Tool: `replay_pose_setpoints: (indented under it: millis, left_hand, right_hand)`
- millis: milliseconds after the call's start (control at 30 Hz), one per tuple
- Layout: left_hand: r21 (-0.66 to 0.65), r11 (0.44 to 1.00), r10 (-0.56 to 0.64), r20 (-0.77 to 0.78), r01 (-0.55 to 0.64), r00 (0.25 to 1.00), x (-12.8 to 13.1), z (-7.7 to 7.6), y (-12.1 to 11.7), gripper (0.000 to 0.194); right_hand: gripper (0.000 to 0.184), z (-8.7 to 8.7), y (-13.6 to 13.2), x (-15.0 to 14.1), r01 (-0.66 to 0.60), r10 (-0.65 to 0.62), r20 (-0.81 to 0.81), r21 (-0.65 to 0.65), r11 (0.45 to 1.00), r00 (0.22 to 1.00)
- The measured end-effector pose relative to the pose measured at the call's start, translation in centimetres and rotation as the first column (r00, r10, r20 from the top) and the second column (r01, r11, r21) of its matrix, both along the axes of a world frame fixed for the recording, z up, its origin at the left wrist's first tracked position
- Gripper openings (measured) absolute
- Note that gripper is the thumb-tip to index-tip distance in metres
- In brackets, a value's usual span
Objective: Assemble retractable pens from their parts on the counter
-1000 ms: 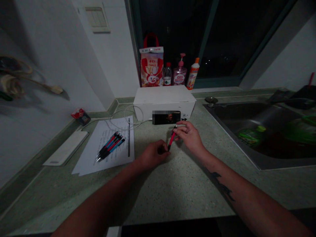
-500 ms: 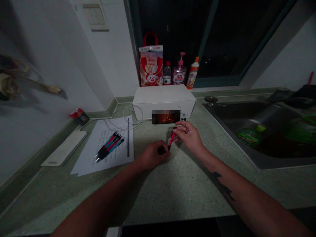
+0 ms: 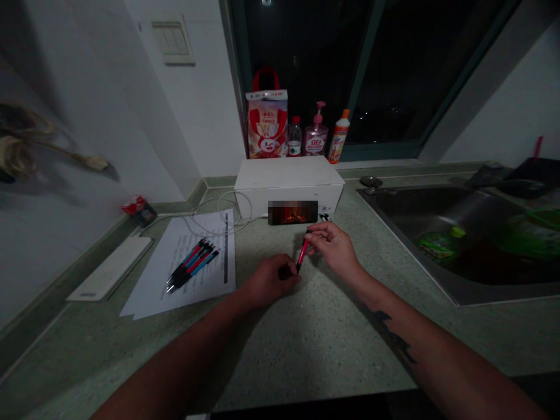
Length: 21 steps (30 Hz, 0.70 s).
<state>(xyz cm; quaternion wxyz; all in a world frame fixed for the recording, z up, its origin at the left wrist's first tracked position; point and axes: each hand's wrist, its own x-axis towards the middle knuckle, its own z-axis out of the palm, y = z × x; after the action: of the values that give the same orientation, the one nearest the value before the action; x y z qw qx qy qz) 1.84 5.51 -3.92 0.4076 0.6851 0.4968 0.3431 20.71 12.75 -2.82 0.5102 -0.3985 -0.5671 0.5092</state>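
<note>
Holding a red pen [image 3: 303, 252] at a slant over a speckled green counter [image 3: 284, 350].
Pinching its dark lower end with the left hand [image 3: 271, 280] and its upper end with the right hand [image 3: 336, 246]. Just beyond, a phone [image 3: 293, 214] in front of a white box [image 3: 289, 174]; to the left, a bunch of red and blue pens [image 3: 192, 265] on printed paper [image 3: 151, 297].

Dimly lit kitchen corner. At six o'clock I see a speckled green countertop [image 3: 280, 356], its raised edging [image 3: 175, 206] meeting a white wall [image 3: 131, 116] at ten o'clock; a rocker light switch [image 3: 172, 42] sits at eleven. At one o'clock, a green-framed window [image 3: 315, 46], its glass near-black with small points of light. A stainless-steel sink [image 3: 476, 295] is set in at three, a pale wall [image 3: 503, 111] at two.
</note>
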Motion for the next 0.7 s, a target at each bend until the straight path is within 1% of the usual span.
replay_pose_setpoints:
  millis: [100, 167, 200, 267, 333, 367, 400, 433, 467, 500, 533, 567, 633, 667, 700]
  left_hand:
    - [0.009, 1.0, -0.001, 0.002, 0.001, 1.0, 0.0, 0.0, 0.1, 0.008]
    - [0.021, 1.0, 0.018, 0.013, -0.018, 1.0, 0.0, 0.0, 0.2, 0.009]
    - [0.026, 0.999, 0.029, 0.022, -0.03, 0.999, -0.1, 0.0, 0.2, 0.01]
    - [0.03, 0.999, 0.043, 0.038, -0.045, 0.998, -0.2, -0.1, 0.4, 0.012]
    - [0.037, 0.998, 0.046, 0.044, -0.048, 0.998, -0.4, -0.3, 0.5, 0.013]
    - [0.045, 0.998, 0.049, 0.04, -0.051, 0.998, -0.5, -0.4, 0.6, 0.014]
    - [0.057, 0.997, 0.058, 0.034, -0.06, 0.998, -0.6, -0.4, 0.7, 0.015]
    - [0.068, 0.995, 0.068, 0.025, -0.069, 0.997, -0.7, -0.5, 0.7, 0.017]
    - [0.078, 0.994, 0.08, 0.012, -0.081, 0.997, -0.7, -0.5, 0.8, 0.019]
    - [0.082, 0.993, 0.089, -0.004, -0.089, 0.996, -0.8, -0.6, 0.8, 0.02]
    - [0.08, 0.993, 0.092, -0.02, -0.09, 0.996, -0.9, -0.6, 0.8, 0.02]
    - [0.077, 0.993, 0.093, -0.029, -0.091, 0.995, -0.9, -0.6, 0.8, 0.02]
    - [0.074, 0.994, 0.087, -0.038, -0.084, 0.995, -0.9, -0.5, 0.8, 0.02]
    - [0.077, 0.994, 0.083, -0.039, -0.08, 0.996, -0.9, -0.5, 0.8, 0.02]
    - [0.079, 0.994, 0.077, -0.041, -0.074, 0.996, -0.9, -0.5, 0.8, 0.02]
  right_hand:
    - [0.046, -0.3, 0.0, -0.1, -0.009, 0.009, -0.026, 0.003, 1.0, 1.0]
    - [0.054, -0.7, -0.2, -0.5, -0.058, 0.057, -0.023, -0.016, 0.998, 0.998]
    - [0.054, -1.0, -0.3, -0.7, -0.102, 0.101, -0.006, -0.029, 0.994, 0.995]
    - [0.048, -1.5, -0.6, -1.2, -0.195, 0.197, 0.052, -0.038, 0.98, 0.979]
    - [0.043, -1.8, -0.6, -1.4, -0.227, 0.227, 0.112, -0.017, 0.974, 0.967]
    - [0.042, -1.8, -0.5, -1.2, -0.202, 0.2, 0.143, 0.003, 0.979, 0.969]
    - [0.041, -1.7, -0.2, -0.8, -0.149, 0.141, 0.183, 0.033, 0.988, 0.973]
    - [0.042, -1.5, 0.2, -0.1, -0.081, 0.063, 0.234, 0.067, 0.994, 0.97]
    - [0.041, -1.2, 0.8, 0.7, 0.016, -0.055, 0.318, 0.125, 0.992, 0.947]
    - [0.038, -0.9, 1.4, 1.7, 0.103, -0.189, 0.414, 0.22, 0.97, 0.89]
    - [0.036, -0.5, 2.0, 2.8, 0.165, -0.311, 0.501, 0.313, 0.935, 0.808]
    - [0.035, -0.3, 2.6, 3.9, 0.203, -0.397, 0.585, 0.37, 0.907, 0.707]
    - [0.038, -0.2, 3.7, 5.7, 0.249, -0.469, 0.714, 0.398, 0.883, 0.52]
    - [0.038, -0.3, 4.1, 6.3, 0.27, -0.479, 0.754, 0.396, 0.877, 0.449]
    - [0.038, -0.5, 4.5, 6.8, 0.287, -0.478, 0.784, 0.389, 0.875, 0.396]
